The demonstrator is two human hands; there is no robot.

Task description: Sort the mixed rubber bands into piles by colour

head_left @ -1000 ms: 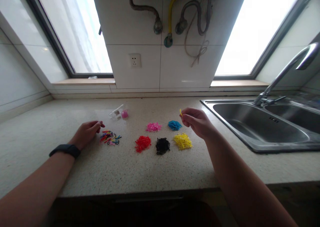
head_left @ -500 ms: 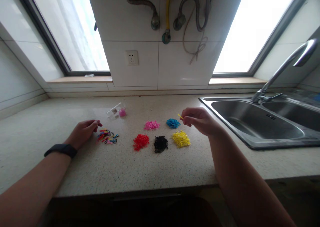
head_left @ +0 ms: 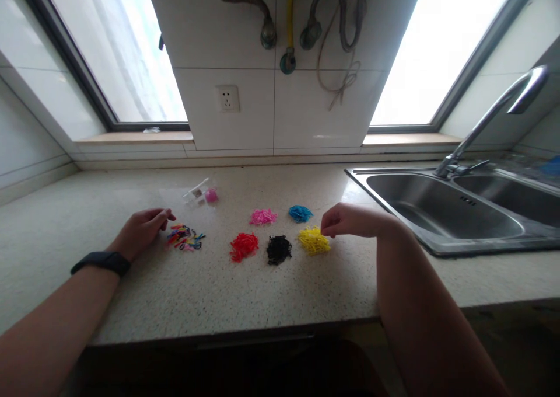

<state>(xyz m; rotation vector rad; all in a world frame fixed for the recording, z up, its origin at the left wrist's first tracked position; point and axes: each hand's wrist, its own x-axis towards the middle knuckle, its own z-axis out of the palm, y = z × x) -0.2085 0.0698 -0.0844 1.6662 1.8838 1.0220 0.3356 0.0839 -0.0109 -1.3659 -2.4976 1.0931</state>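
Note:
My left hand [head_left: 146,229] rests on the counter at the left, its fingers curled together beside a mixed heap of small coloured rubber bands [head_left: 186,237]. Whether it holds anything is hidden. At the right edge of the yellow rubber band pile [head_left: 314,241], my right hand [head_left: 345,219] is closed in a pinch with its fingertips down by the bands. No band shows between those fingertips. Single-colour piles lie between my hands: red bands [head_left: 244,247], black bands [head_left: 279,250], pink bands [head_left: 263,216] and blue bands [head_left: 300,213].
Behind the mixed heap lies a clear plastic container [head_left: 196,192] with a pink ball-like piece [head_left: 211,195]. A steel double sink [head_left: 437,210] with a tall faucet [head_left: 494,114] sits at the right. The tiled wall bounds the counter [head_left: 210,303] at the back.
My right hand has come down from beside the blue pile to the yellow pile; the yellow band that stuck out of its fingers no longer shows. My left hand stays by the mixed heap.

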